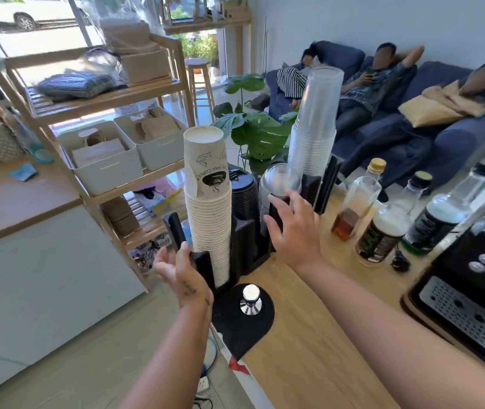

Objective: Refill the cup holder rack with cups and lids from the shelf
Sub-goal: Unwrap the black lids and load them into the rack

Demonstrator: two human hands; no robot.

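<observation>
A black cup holder rack (245,246) stands on the wooden counter. It holds a tall stack of upside-down paper cups (208,202), a stack of black lids (244,196), clear dome lids (278,181) and a tall stack of clear plastic cups (315,125). My left hand (179,267) is open by the rack's left front corner, fingers touching its black upright. My right hand (291,228) is open with fingers spread, just in front of the dome lids, holding nothing. The wooden shelf (102,101) stands behind on the left.
A metal tamper (250,299) sits on a black mat at the counter's edge. Several bottles (380,228) stand right of the rack, with an espresso machine (468,296) at far right. White bins (102,160) sit on the shelf. People lie on a blue sofa (412,119) behind.
</observation>
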